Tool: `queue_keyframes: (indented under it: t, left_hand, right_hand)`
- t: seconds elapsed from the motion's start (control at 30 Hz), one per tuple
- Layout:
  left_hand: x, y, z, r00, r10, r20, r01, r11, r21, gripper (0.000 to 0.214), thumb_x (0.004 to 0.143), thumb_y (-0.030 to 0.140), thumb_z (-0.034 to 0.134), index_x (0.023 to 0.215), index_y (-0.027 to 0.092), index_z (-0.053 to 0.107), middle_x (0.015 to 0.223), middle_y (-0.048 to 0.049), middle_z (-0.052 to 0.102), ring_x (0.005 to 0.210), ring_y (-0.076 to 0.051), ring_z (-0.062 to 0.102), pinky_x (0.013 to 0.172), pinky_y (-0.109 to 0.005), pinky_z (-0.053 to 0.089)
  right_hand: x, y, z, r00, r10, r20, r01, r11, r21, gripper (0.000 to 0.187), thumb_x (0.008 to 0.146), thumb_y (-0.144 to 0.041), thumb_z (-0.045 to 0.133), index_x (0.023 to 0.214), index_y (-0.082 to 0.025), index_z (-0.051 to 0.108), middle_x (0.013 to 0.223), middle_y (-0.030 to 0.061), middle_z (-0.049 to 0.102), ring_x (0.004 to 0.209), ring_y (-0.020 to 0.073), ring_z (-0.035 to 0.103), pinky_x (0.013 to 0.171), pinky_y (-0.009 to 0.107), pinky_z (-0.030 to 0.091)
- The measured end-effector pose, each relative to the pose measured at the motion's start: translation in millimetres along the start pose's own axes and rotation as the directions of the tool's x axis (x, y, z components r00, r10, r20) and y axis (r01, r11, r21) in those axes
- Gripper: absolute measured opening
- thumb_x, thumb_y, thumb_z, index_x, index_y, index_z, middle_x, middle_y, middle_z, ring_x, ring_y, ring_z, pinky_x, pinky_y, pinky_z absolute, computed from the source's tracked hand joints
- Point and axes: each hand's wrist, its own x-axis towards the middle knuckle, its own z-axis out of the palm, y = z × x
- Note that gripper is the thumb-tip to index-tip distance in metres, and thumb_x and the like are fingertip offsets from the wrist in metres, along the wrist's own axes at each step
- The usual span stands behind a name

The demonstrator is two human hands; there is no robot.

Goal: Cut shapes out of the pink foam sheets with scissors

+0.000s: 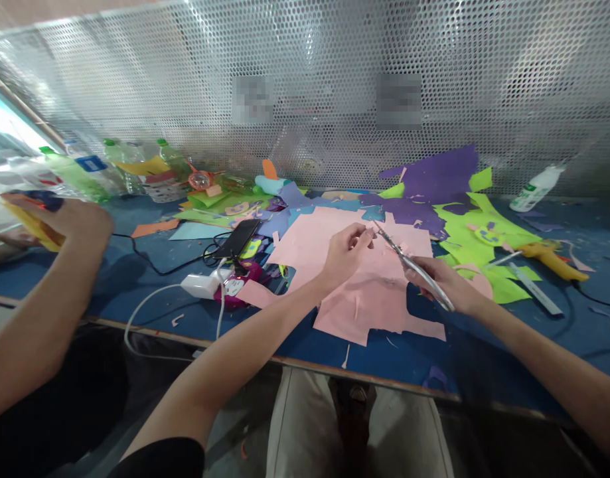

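My right hand (441,285) is closed around a pair of metal scissors (430,281), whose blades point up and left. My left hand (345,252) is just left of the blade tips with its fingers curled in a pinch. Whatever lies between those fingers is too small to make out; a pinkish scrap may be there. Beneath both hands spreads a large pink sheet (354,292) with cut-out edges, and small pink offcuts lie on it.
Purple (439,174) and lime-green sheets (464,232) lie behind and right. A yellow glue gun (556,261), cutter knife (538,292) and white bottle (536,189) are at right. Left are a phone (241,238), power strip (237,285), cables, bottles and another person's hand (80,222).
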Motion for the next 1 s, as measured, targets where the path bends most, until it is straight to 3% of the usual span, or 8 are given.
queue_keyframes:
  t: [0.33,0.67,1.0]
  left_hand:
    - [5,3,-1.2,0.997,-0.07,-0.019,0.068,0.993,-0.1,0.024,0.09,0.033,0.06,0.074,0.015,0.066,0.069,-0.0017,0.064,0.06,-0.008,0.053,0.057,-0.022,0.04]
    - [4,8,-3.7,0.998,-0.052,-0.03,0.052,0.999,-0.001,0.022,0.088,0.032,0.063,0.075,0.016,0.071,0.065,-0.0018,0.067,0.057,-0.009,0.054,0.055,-0.022,0.039]
    - [2,3,-1.7,0.999,0.005,-0.031,-0.003,0.999,0.048,0.023,0.09,0.035,0.063,0.08,0.016,0.073,0.067,-0.002,0.068,0.06,-0.01,0.059,0.057,-0.022,0.041]
  right_hand:
    - [-2,2,-2,0.994,0.004,0.108,-0.01,0.998,0.059,0.048,0.08,-0.069,0.062,0.079,-0.021,0.059,0.058,-0.0036,0.049,0.042,0.0119,0.049,0.04,0.025,0.042]
    - [-4,-2,-10,0.969,-0.097,0.229,0.068,0.989,0.133,0.057,0.08,-0.077,0.054,0.085,-0.021,0.06,0.07,-0.0005,0.052,0.05,0.0115,0.049,0.048,0.026,0.047]
    - [-4,-2,-9,0.969,-0.044,0.242,0.015,0.992,0.123,0.064,0.075,-0.083,0.054,0.093,-0.022,0.062,0.079,0.0036,0.058,0.057,0.0146,0.051,0.052,0.029,0.048]
